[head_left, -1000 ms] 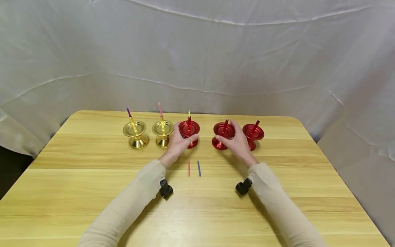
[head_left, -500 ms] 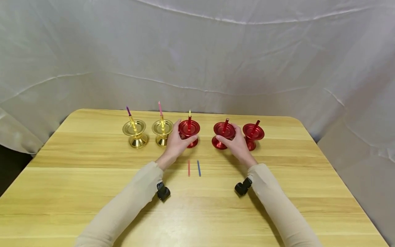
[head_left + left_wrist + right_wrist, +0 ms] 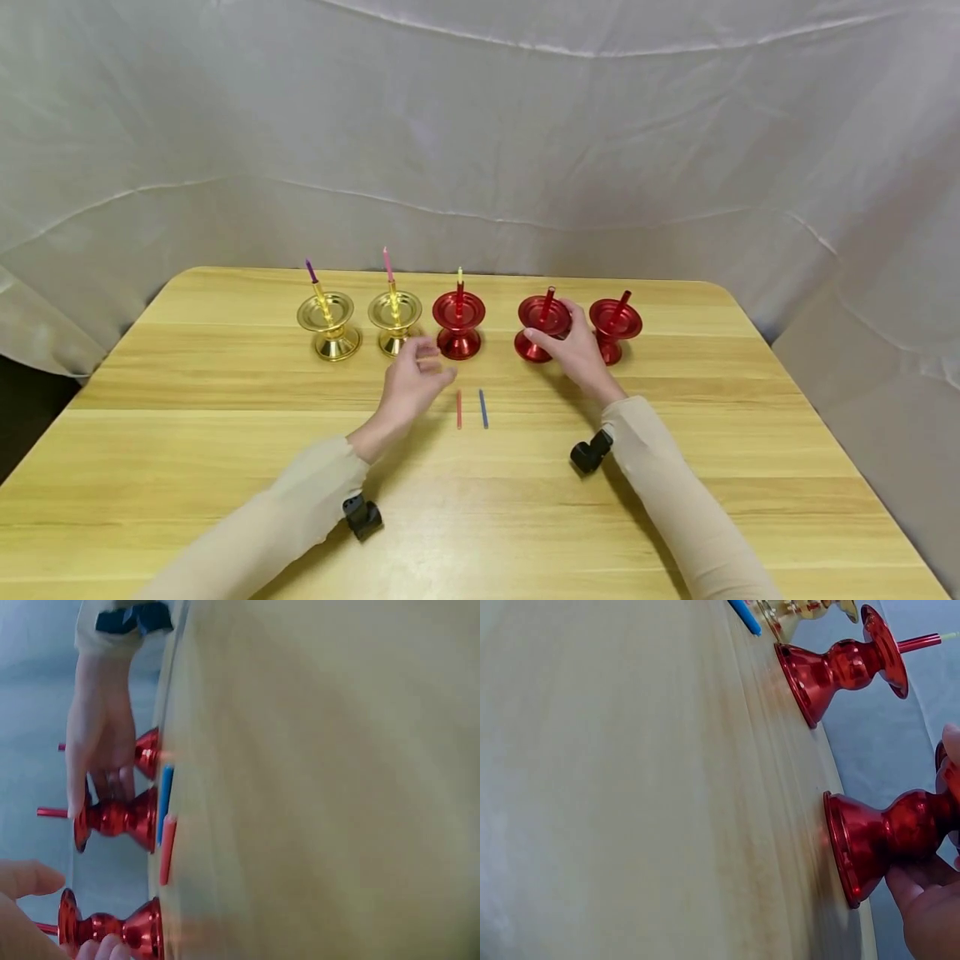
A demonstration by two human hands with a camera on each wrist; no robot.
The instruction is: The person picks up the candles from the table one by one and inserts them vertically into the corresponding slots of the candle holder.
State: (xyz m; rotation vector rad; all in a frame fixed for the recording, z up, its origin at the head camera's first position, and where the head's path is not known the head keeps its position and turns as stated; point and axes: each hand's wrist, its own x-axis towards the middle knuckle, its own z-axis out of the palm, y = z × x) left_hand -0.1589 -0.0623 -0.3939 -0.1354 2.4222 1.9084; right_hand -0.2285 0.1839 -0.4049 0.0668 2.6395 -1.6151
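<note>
My right hand (image 3: 585, 357) grips a red candle holder (image 3: 534, 348) with thumb and fingers around its middle; no candle stands in its tube. Up close in the right wrist view, that candle holder (image 3: 862, 836) has its base low at the table. My left hand (image 3: 408, 385) hangs with loosely bent fingers, nothing in it, just in front of another red candle holder (image 3: 459, 343). A pale yellow candle (image 3: 460, 274) rises from that one's tube. Between the arms lie a coral candle (image 3: 459, 410) and a blue candle (image 3: 483, 410) on the wooden table.
Two gold candle holders stand at the left, one (image 3: 337, 343) with a purple candle (image 3: 311, 271), the other (image 3: 396, 312) with a pink candle (image 3: 387, 265). Right of my right hand is a third red candle holder (image 3: 615, 325). A pale cloth (image 3: 480, 125) hangs behind the table.
My left hand has let go of the red candle holder with the pale yellow candle and drawn back toward me and left. The right hand keeps its grip in the same place.
</note>
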